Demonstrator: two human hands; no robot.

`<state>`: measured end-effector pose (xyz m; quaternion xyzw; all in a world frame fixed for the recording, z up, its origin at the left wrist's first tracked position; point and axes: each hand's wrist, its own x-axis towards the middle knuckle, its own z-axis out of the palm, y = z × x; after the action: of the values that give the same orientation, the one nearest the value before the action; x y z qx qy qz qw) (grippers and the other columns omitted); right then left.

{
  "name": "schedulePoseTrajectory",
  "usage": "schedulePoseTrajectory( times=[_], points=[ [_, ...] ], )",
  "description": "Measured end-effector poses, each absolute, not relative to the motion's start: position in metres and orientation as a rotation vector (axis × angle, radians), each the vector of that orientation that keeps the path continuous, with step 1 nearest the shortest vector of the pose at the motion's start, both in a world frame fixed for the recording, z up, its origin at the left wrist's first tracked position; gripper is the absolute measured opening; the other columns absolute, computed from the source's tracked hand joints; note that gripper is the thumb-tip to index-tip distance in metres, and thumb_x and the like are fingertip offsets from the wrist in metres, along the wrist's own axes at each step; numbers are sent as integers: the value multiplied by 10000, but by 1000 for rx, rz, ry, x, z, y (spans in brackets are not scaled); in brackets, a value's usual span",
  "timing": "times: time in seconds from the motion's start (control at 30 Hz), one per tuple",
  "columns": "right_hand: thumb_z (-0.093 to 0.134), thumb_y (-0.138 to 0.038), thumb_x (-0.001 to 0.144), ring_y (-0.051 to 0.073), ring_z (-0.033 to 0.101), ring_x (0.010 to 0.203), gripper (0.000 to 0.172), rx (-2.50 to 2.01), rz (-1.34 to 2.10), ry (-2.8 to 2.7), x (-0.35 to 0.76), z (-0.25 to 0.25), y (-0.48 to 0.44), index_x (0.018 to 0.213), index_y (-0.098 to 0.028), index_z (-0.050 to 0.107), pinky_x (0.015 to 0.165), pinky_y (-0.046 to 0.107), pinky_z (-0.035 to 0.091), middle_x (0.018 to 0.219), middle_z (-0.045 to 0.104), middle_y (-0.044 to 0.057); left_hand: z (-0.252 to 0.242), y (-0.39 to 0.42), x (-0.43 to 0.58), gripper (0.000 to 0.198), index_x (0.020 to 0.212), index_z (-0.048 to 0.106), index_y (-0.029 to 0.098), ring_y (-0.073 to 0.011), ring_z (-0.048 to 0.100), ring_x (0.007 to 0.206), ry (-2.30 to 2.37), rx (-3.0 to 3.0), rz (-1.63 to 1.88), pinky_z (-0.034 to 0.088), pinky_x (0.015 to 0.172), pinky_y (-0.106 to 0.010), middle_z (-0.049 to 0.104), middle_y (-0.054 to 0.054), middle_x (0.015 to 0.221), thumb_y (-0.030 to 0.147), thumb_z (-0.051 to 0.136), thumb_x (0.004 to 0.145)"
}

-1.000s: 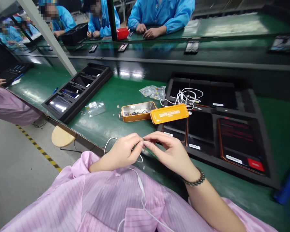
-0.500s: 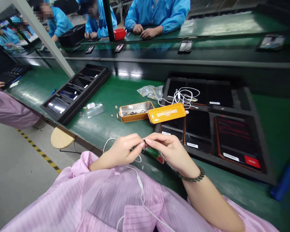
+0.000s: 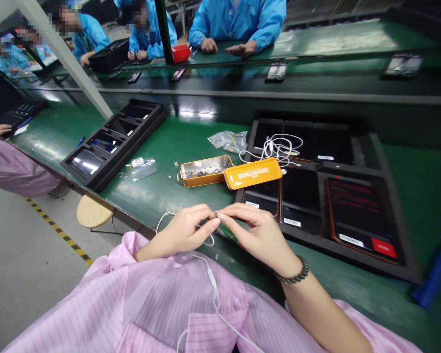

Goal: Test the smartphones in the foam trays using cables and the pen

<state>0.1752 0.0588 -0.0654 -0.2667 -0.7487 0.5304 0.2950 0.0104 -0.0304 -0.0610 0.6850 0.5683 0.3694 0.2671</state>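
Observation:
My left hand [image 3: 191,226] and my right hand [image 3: 255,230] meet fingertip to fingertip at the table's near edge, both pinched. Whatever sits between the fingertips is too small and hidden to name. Under the right hand's fingers a thin green piece [image 3: 230,234] shows in part. A white cable [image 3: 212,279] runs down over my pink striped garment, and a loop of it lies behind my left wrist. Beyond the hands stands an open yellow tin [image 3: 207,180] with small metal parts inside. Its yellow lid [image 3: 253,173] leans across the tin's right end and a black tray.
The black tray [image 3: 385,196] on the right holds several phones and tangled white earphones [image 3: 275,144]. Another phone tray [image 3: 128,142] lies left. Plastic bags [image 3: 228,140] rest near the tin. Phones lie along the dark strip [image 3: 220,81]; co-workers in blue sit beyond.
My right hand has tilted slightly, so the green piece with a red end beneath it is now mostly hidden. Across the table, a co-worker's hands have moved apart. Phones on the strip have shifted slightly left.

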Motion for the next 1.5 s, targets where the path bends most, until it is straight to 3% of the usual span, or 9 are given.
schedulePoseTrajectory(
  times=[0.27,0.6,0.77,0.93,1.07,1.2,1.37,1.5],
  points=[
    [605,-361,895,181,689,714,224,-573,1415,-2038,180,-62,59,837,-223,772,681,316,577,829,759,64,-63,-29,12,358,715,614,149,-117,561,641,1419,1780,1153,457,627,-235,610,-40,696,323,451,982],
    [495,-115,918,186,668,746,232,-259,740,-2204,177,-71,52,1007,-192,695,696,330,574,843,727,78,-68,-26,23,266,599,549,161,-84,488,533,1573,1956,1375,392,525,-197,546,4,569,116,492,855],
    [451,-66,919,190,645,739,254,-268,567,-2180,173,-78,46,1057,-176,634,676,324,566,830,697,83,-71,-25,24,273,617,557,164,-82,497,526,1547,1946,1463,401,515,-192,560,3,570,161,501,884],
    [414,-115,950,175,640,722,212,-440,680,-2063,171,-78,43,964,-200,608,654,292,532,786,662,66,-74,-25,29,349,604,550,167,-89,516,518,1423,1914,1511,419,511,-200,573,-12,559,250,489,938],
    [405,-250,996,152,615,677,191,-731,1016,-1823,174,-78,47,875,-218,549,640,282,505,740,608,26,-73,-25,31,402,596,550,160,-88,545,526,1279,1887,1476,437,513,-191,605,-31,580,298,475,966],
    [397,-339,1015,136,561,690,250,-750,1266,-1608,178,-80,49,830,-219,514,656,272,482,742,560,5,-67,-22,19,365,622,589,143,-87,566,553,1281,1825,1510,454,541,-182,622,-31,599,255,515,961],
    [395,-316,1018,114,519,621,294,-656,1335,-1614,178,-71,49,760,-217,495,591,239,460,672,513,-18,-58,-22,4,245,793,693,125,-120,653,699,1330,1934,1493,531,663,-212,708,-73,734,184,520,957],
    [495,-196,968,125,621,706,185,-497,1077,-1929,169,-60,48,801,-203,574,645,236,524,763,623,18,-63,-22,5,185,878,742,128,-127,674,731,1497,1884,1609,539,651,-210,730,-82,789,194,579,937]
  ],
)
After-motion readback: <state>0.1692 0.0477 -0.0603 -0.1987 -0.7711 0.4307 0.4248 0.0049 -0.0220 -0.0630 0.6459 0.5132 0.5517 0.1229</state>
